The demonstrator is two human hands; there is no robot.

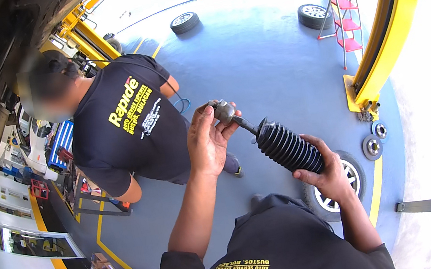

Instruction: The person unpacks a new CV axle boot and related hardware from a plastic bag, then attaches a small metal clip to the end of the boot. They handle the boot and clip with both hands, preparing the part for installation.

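Between my two hands I hold a steering rack boot point(287, 145), black and ribbed, with a thin metal tie rod point(246, 125) coming out of its upper left end. My left hand point(208, 144) is closed around the rounded metal joint point(224, 111) at the rod's far end. The lower right end of the boot is gripped by my right hand point(328, 170), its thumb along the near side and the fingers over the top. The whole piece is tilted, up to the left, in front of my chest above the floor.
A co-worker in a dark shirt point(107, 117) stands close at left, under the vehicle's edge. A wheel point(355, 165) lies below my right hand. Brake discs point(372, 147) lie beside the yellow lift post point(383, 26). A red step ladder point(346, 23) and more wheels point(185, 22) stand farther off.
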